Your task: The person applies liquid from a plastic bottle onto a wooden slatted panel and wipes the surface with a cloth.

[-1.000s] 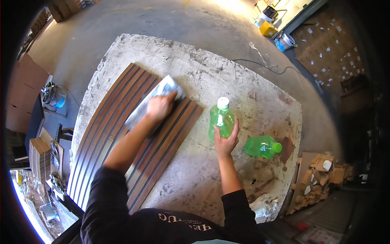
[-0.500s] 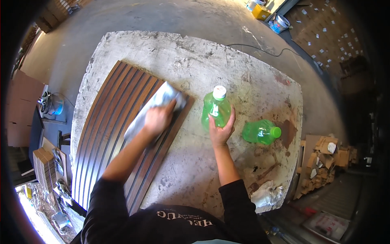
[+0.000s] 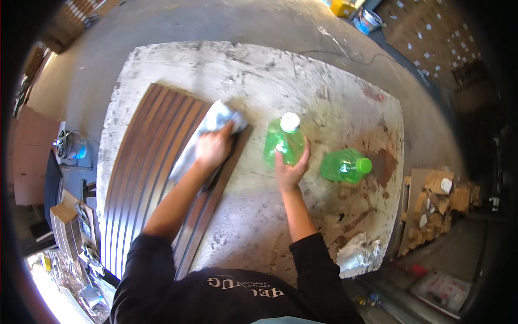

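Your right hand has its grip wrapped around the lower body of the upright green bottle with the white cap, and that is the main risk: the bottle stands on a rough, pitted desk, so a nudge or a loose hold could tip it toward the grooved brown panel just to its left. A second green bottle with a green cap lies on its side close to the right; a careless sweep of your wrist could set it rolling toward the desk's right edge.

Your left hand presses flat, fingers together, on a pale grey cloth at the far right corner of the panel. The cloth is crumpled and hangs slightly past the panel's edge, so it may snag or slip off.

The panel is long, dark and ribbed, lying diagonally along the desk's left side.
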`<control>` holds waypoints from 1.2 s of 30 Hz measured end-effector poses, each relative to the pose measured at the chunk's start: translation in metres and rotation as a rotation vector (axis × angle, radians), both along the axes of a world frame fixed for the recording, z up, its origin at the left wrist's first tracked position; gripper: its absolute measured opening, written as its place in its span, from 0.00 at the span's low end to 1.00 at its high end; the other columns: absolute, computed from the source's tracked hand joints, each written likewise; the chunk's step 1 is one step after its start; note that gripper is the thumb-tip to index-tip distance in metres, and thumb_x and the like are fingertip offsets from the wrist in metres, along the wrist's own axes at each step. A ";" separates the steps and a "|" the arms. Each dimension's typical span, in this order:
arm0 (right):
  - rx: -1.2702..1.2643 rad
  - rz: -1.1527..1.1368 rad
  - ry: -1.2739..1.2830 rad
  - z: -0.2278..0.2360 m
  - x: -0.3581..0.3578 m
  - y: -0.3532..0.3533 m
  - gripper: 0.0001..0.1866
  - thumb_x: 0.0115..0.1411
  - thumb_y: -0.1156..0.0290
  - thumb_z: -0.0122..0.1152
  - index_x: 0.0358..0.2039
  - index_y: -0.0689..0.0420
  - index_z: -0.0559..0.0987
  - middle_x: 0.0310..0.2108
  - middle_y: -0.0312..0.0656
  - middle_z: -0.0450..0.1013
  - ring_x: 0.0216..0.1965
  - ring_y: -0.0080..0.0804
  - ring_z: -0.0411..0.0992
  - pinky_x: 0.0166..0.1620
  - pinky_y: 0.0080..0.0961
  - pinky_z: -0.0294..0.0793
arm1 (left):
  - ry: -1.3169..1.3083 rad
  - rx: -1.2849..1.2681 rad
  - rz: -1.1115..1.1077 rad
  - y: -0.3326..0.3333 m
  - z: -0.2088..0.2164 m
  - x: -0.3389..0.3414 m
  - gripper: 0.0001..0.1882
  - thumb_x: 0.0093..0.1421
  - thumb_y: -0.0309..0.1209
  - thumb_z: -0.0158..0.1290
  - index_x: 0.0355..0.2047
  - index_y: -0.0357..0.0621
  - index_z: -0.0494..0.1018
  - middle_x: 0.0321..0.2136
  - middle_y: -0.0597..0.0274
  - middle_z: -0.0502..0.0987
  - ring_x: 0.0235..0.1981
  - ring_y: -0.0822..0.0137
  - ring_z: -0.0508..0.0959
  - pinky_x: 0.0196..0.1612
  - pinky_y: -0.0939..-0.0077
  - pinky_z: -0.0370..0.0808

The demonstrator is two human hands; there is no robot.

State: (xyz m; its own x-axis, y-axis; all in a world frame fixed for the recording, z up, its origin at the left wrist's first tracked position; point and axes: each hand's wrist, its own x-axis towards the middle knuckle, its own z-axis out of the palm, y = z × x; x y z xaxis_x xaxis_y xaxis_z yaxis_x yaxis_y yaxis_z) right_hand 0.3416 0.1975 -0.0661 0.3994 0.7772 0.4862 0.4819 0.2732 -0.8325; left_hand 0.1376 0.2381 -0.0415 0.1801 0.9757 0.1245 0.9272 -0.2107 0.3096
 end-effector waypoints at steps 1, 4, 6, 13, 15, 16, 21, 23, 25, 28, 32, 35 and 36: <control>0.036 -0.065 -0.216 -0.005 0.004 -0.003 0.36 0.46 0.70 0.68 0.54 0.63 0.64 0.46 0.54 0.71 0.46 0.50 0.71 0.49 0.39 0.71 | -0.054 -0.256 0.171 0.027 0.007 0.014 0.11 0.56 0.33 0.45 0.38 0.46 0.71 0.20 0.51 0.77 0.20 0.55 0.78 0.21 0.59 0.72; 0.026 -0.144 -0.294 -0.033 0.026 -0.005 0.36 0.46 0.68 0.70 0.54 0.65 0.65 0.49 0.55 0.68 0.51 0.50 0.67 0.55 0.41 0.65 | 0.124 -0.147 -0.054 0.010 -0.042 0.028 0.11 0.58 0.33 0.41 0.38 0.48 0.71 0.18 0.54 0.76 0.18 0.59 0.76 0.20 0.58 0.71; 0.022 -0.163 -0.152 -0.060 0.053 -0.015 0.40 0.45 0.67 0.70 0.57 0.65 0.62 0.52 0.56 0.65 0.53 0.51 0.65 0.56 0.42 0.63 | -0.041 -0.114 -0.115 -0.056 -0.043 0.030 0.14 0.56 0.34 0.46 0.43 0.49 0.71 0.15 0.57 0.72 0.16 0.61 0.74 0.19 0.59 0.69; 0.175 -0.057 -0.063 -0.067 0.037 -0.015 0.39 0.51 0.68 0.67 0.60 0.64 0.58 0.56 0.56 0.60 0.54 0.49 0.64 0.55 0.40 0.63 | -0.094 0.247 -0.194 -0.159 -0.014 -0.024 0.22 0.50 0.36 0.58 0.44 0.40 0.73 0.11 0.64 0.71 0.12 0.70 0.74 0.14 0.74 0.70; 0.151 -0.087 -0.068 -0.076 0.039 -0.014 0.40 0.51 0.68 0.67 0.60 0.64 0.57 0.56 0.56 0.60 0.55 0.49 0.63 0.55 0.40 0.64 | -0.087 0.169 -0.161 -0.113 -0.024 -0.004 0.22 0.51 0.35 0.56 0.48 0.44 0.71 0.12 0.64 0.71 0.12 0.67 0.72 0.13 0.71 0.67; 0.121 -0.119 -0.078 -0.077 0.040 -0.014 0.40 0.50 0.68 0.67 0.60 0.64 0.57 0.57 0.56 0.59 0.55 0.48 0.63 0.55 0.40 0.64 | -0.059 0.089 -0.143 -0.084 -0.030 0.008 0.23 0.53 0.36 0.54 0.49 0.45 0.70 0.13 0.63 0.71 0.11 0.65 0.71 0.13 0.68 0.66; 0.098 -0.023 0.025 -0.050 0.027 -0.010 0.40 0.48 0.69 0.68 0.59 0.65 0.58 0.55 0.56 0.62 0.54 0.49 0.65 0.55 0.40 0.65 | -0.137 0.090 -0.057 0.007 -0.022 0.049 0.24 0.54 0.38 0.50 0.51 0.44 0.67 0.18 0.55 0.75 0.18 0.56 0.76 0.20 0.61 0.71; 0.060 -0.027 0.044 -0.045 0.026 -0.012 0.40 0.48 0.70 0.68 0.59 0.66 0.58 0.54 0.56 0.62 0.53 0.49 0.66 0.54 0.39 0.66 | -0.090 -0.020 -0.050 -0.011 -0.020 0.045 0.24 0.55 0.39 0.50 0.52 0.45 0.66 0.18 0.54 0.75 0.17 0.56 0.76 0.19 0.61 0.71; 0.066 -0.056 0.070 -0.043 0.029 -0.015 0.40 0.47 0.68 0.70 0.58 0.65 0.60 0.51 0.55 0.65 0.50 0.48 0.69 0.51 0.38 0.68 | -0.049 -0.089 -0.064 -0.066 -0.018 0.024 0.24 0.56 0.41 0.51 0.52 0.47 0.66 0.16 0.55 0.74 0.16 0.57 0.76 0.17 0.62 0.70; 0.111 -0.073 0.002 -0.059 0.034 -0.017 0.37 0.47 0.67 0.69 0.55 0.64 0.64 0.47 0.56 0.69 0.45 0.48 0.72 0.48 0.38 0.71 | -0.058 0.192 -0.191 -0.173 -0.029 -0.030 0.24 0.57 0.39 0.54 0.51 0.43 0.67 0.11 0.66 0.71 0.09 0.70 0.70 0.09 0.73 0.66; 0.064 -0.124 -0.119 -0.056 0.034 -0.019 0.24 0.50 0.70 0.67 0.46 0.66 0.71 0.42 0.54 0.72 0.41 0.46 0.73 0.45 0.37 0.71 | -0.132 0.241 -0.225 -0.220 -0.035 -0.056 0.26 0.53 0.36 0.57 0.51 0.43 0.68 0.10 0.65 0.71 0.10 0.69 0.73 0.09 0.75 0.66; 0.043 -0.003 -0.088 -0.049 0.039 -0.010 0.22 0.50 0.69 0.67 0.43 0.66 0.73 0.38 0.53 0.74 0.39 0.46 0.73 0.44 0.37 0.72 | -0.024 0.227 -0.218 -0.155 -0.015 -0.024 0.23 0.54 0.35 0.54 0.49 0.38 0.70 0.11 0.68 0.69 0.10 0.74 0.70 0.10 0.74 0.64; 0.044 0.003 -0.074 -0.051 0.039 -0.009 0.21 0.50 0.69 0.67 0.42 0.66 0.74 0.37 0.53 0.74 0.38 0.47 0.73 0.43 0.37 0.72 | -0.061 0.174 -0.172 -0.130 -0.012 -0.010 0.24 0.53 0.36 0.54 0.49 0.39 0.70 0.12 0.65 0.70 0.10 0.68 0.71 0.12 0.71 0.67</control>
